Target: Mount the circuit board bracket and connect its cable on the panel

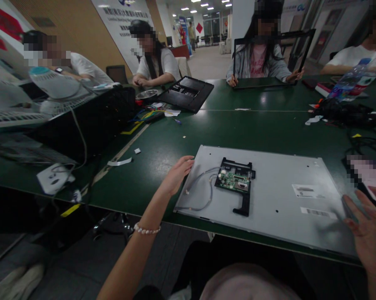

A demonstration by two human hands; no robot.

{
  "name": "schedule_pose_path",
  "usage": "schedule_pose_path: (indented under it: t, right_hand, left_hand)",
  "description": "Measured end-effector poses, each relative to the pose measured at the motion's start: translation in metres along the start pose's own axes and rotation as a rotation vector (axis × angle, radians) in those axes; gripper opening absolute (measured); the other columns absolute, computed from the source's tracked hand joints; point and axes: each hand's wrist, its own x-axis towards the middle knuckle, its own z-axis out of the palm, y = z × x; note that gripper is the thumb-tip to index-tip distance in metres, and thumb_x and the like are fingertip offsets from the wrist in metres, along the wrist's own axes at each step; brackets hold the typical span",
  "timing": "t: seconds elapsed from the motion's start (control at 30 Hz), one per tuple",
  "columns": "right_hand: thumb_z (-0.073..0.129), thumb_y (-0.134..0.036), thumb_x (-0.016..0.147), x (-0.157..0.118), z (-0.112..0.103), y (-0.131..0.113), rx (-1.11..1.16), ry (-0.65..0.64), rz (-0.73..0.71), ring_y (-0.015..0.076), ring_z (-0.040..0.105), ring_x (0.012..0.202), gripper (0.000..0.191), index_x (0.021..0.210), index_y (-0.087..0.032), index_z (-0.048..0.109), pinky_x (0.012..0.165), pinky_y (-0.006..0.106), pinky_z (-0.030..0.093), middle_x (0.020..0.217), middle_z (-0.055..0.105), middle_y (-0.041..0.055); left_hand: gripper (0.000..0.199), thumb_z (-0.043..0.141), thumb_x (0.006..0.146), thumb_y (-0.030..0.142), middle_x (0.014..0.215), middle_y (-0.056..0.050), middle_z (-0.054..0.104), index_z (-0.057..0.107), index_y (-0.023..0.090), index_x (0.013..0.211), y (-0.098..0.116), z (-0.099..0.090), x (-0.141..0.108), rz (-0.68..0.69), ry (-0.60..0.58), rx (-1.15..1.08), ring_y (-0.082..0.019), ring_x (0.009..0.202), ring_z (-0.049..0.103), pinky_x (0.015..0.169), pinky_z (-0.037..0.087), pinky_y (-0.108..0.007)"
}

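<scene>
A flat grey metal display panel (pixel 269 187) lies back side up at the near edge of the green table. On it sits a black plastic bracket (pixel 245 203) holding a green circuit board (pixel 233 180). Thin grey cables (pixel 211 192) curve from the board toward the panel's left side. My left hand (pixel 177 176) rests along the panel's left edge with fingers stretched out. At the right edge is my right hand (pixel 365 225), its fingers spread and slightly blurred. Whether the right fingertips touch the panel, I cannot tell. Two white labels (pixel 308 191) are stuck on the panel's right part.
Across the table, a person holds up an empty black frame (pixel 275 85). A black back cover (pixel 188 93) lies at the far left, near coloured wires (pixel 150 114). A dark screen (pixel 90 112) stands at left. Bottles (pixel 350 81) and tangled black cables (pixel 347 112) are at right.
</scene>
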Motion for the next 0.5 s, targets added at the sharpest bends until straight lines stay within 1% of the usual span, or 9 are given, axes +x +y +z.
schedule_pose_path:
  t: [0.03, 0.1, 0.2, 0.23, 0.3, 0.4, 0.5]
  right_hand:
    - [0.068, -0.04, 0.065, 0.006, 0.01, 0.005, 0.027, 0.013, 0.048, 0.0422, 0.045, 0.133, 0.06, 0.124, -0.036, 0.058, 0.096, 0.069, 0.039, 0.143, 0.052, 0.012]
    - [0.071, -0.039, 0.063, 0.016, 0.025, 0.018, 0.066, 0.015, 0.026, 0.0404, 0.045, 0.133, 0.065, 0.127, -0.038, 0.057, 0.102, 0.067, 0.036, 0.146, 0.049, 0.0102]
    - [0.075, -0.042, 0.063, 0.017, 0.033, 0.031, 0.064, 0.035, -0.01, 0.0368, 0.043, 0.136, 0.073, 0.132, -0.036, 0.054, 0.109, 0.061, 0.034, 0.152, 0.041, 0.0085]
    - [0.075, -0.043, 0.063, 0.015, 0.034, 0.033, 0.04, 0.035, -0.028, 0.0356, 0.041, 0.138, 0.074, 0.134, -0.035, 0.053, 0.111, 0.059, 0.033, 0.155, 0.038, 0.0077]
    - [0.075, -0.044, 0.067, 0.007, 0.037, 0.034, -0.047, 0.018, -0.084, 0.0327, 0.039, 0.14, 0.074, 0.136, -0.034, 0.05, 0.114, 0.056, 0.031, 0.156, 0.037, 0.0054]
    - [0.067, -0.048, 0.079, -0.005, 0.046, 0.035, -0.202, -0.081, -0.152, 0.0297, 0.04, 0.139, 0.065, 0.14, -0.034, 0.047, 0.114, 0.055, 0.031, 0.15, 0.045, 0.0032]
    - [0.06, -0.049, 0.085, -0.015, 0.054, 0.034, -0.363, -0.232, -0.165, 0.0312, 0.049, 0.132, 0.063, 0.143, -0.032, 0.044, 0.109, 0.056, 0.037, 0.15, 0.045, 0.0052]
  left_hand:
    - [0.03, 0.067, 0.079, 0.032, 0.111, -0.007, 0.065, 0.062, 0.02, 0.106, 0.0, 0.001, -0.001, 0.005, -0.007, 0.002, -0.021, 0.117, 0.056, 0.107, 0.036, -0.034]
    - [0.03, 0.067, 0.079, 0.033, 0.111, -0.007, 0.065, 0.062, 0.02, 0.106, 0.0, 0.002, -0.002, 0.017, -0.019, 0.011, -0.021, 0.117, 0.055, 0.106, 0.036, -0.034]
    - [0.032, 0.067, 0.08, 0.034, 0.112, -0.007, 0.065, 0.061, 0.02, 0.108, 0.0, 0.003, -0.004, 0.023, -0.027, 0.032, -0.022, 0.119, 0.054, 0.106, 0.036, -0.034]
    - [0.033, 0.066, 0.08, 0.035, 0.113, -0.007, 0.064, 0.061, 0.02, 0.109, 0.0, 0.003, -0.004, 0.022, -0.027, 0.041, -0.022, 0.119, 0.054, 0.106, 0.036, -0.034]
    - [0.037, 0.066, 0.08, 0.036, 0.113, -0.008, 0.064, 0.059, 0.02, 0.112, -0.001, 0.003, -0.005, 0.024, -0.03, 0.061, -0.023, 0.119, 0.053, 0.104, 0.037, -0.034]
    - [0.042, 0.065, 0.08, 0.038, 0.116, -0.008, 0.063, 0.057, 0.019, 0.116, -0.003, 0.004, -0.005, 0.045, -0.036, 0.106, -0.024, 0.119, 0.053, 0.104, 0.038, -0.034]
    - [0.044, 0.061, 0.082, 0.039, 0.121, -0.01, 0.061, 0.054, 0.017, 0.119, -0.003, 0.006, -0.007, 0.077, -0.042, 0.182, -0.024, 0.12, 0.052, 0.105, 0.038, -0.036]
